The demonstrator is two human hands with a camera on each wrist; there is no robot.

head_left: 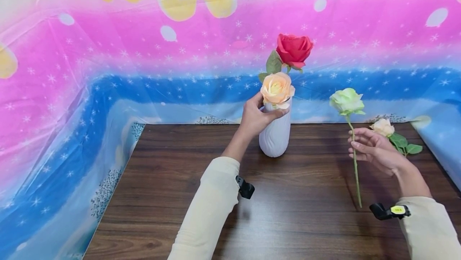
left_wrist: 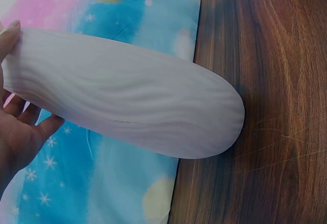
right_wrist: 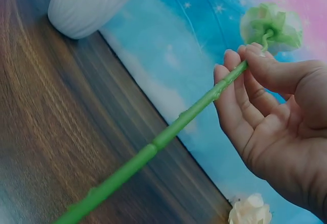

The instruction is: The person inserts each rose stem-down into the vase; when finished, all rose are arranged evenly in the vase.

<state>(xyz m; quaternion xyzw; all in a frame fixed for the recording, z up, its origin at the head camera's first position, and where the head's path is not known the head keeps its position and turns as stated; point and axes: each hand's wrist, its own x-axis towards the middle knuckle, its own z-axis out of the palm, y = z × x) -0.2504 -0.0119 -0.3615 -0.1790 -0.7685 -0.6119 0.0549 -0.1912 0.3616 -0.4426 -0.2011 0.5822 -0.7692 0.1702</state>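
My left hand (head_left: 256, 115) grips the white vase (head_left: 275, 136) near its top, thumb and fingers curled round the neck. A peach rose (head_left: 276, 89) and a taller red rose (head_left: 294, 50) stand in the vase, the peach one low over the rim. In the left wrist view the vase's wavy ribbed side (left_wrist: 133, 96) fills the middle. To the right, my right hand (head_left: 378, 151) pinches the stem of a light green rose (head_left: 347, 101) between thumb and fingers. Its bloom points up and the bare stem (right_wrist: 153, 150) hangs down below the hand.
A cream rose (head_left: 383, 127) with green leaves lies at the back right of the dark wooden table (head_left: 187, 196), behind my right hand. A pink and blue patterned cloth (head_left: 173, 60) hangs behind the table's back edge and around its sides.
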